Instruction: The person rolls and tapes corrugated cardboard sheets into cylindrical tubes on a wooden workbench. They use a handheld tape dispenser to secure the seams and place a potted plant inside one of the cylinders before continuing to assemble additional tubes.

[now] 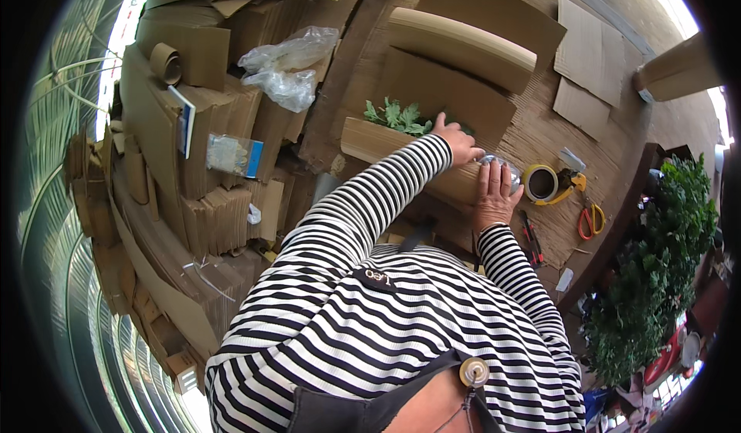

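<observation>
**Two hands at an open carton of green leaves**

Stacks of folded brown cardboard (216, 224) take up most of the left side, leaning and layered. Beside them spreads the wooden surface (532, 128), worn and marked along its grain. A mass of green foliage (652, 263) fills the lower right, beyond the surface's edge.

On the surface lies the carton (459, 55), its flaps folded out. The leafy green stems (399, 115) sit inside it, behind the near flap and just left of the person's left hand. Flat cardboard pieces (590, 55) lie farther right, and a crumpled clear plastic bag (289, 66) rests on the stacks.

The left hand (457, 143) is over the carton, its fingers partly bent, the index finger raised; whether they hold anything I cannot tell. The right hand (495, 195) lies at the carton's right end, fingers stretched forward over a shiny, clear-and-silver object (507, 169), thumb set apart; whether they grip it or only rest on it I cannot tell.

Just right of that hand are a yellow-edged tape roll (529, 181), a yellow-and-black tool (572, 185), orange-handled scissors (591, 222) and a slim red-and-black tool (531, 240).
</observation>
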Demonstrator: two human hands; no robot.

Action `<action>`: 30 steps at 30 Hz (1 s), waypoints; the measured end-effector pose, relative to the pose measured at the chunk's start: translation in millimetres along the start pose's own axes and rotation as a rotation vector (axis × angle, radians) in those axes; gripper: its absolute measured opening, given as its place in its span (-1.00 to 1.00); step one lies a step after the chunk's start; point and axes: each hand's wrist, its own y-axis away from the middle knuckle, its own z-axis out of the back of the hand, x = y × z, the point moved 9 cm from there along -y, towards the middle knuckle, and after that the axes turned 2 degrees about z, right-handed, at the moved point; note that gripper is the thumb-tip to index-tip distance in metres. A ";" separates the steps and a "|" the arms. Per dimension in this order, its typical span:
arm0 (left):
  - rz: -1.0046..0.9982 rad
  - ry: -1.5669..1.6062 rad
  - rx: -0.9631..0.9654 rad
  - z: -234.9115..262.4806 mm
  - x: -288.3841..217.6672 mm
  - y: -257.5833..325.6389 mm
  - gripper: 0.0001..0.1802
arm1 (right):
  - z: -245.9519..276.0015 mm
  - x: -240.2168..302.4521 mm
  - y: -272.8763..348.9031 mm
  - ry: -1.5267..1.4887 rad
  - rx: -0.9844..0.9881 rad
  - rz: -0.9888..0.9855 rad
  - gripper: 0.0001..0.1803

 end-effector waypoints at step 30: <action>0.076 0.263 0.222 -5.5 94.7 -98.7 -0.25 | 36.8 -11.4 -69.1 -0.030 0.331 -0.054 0.45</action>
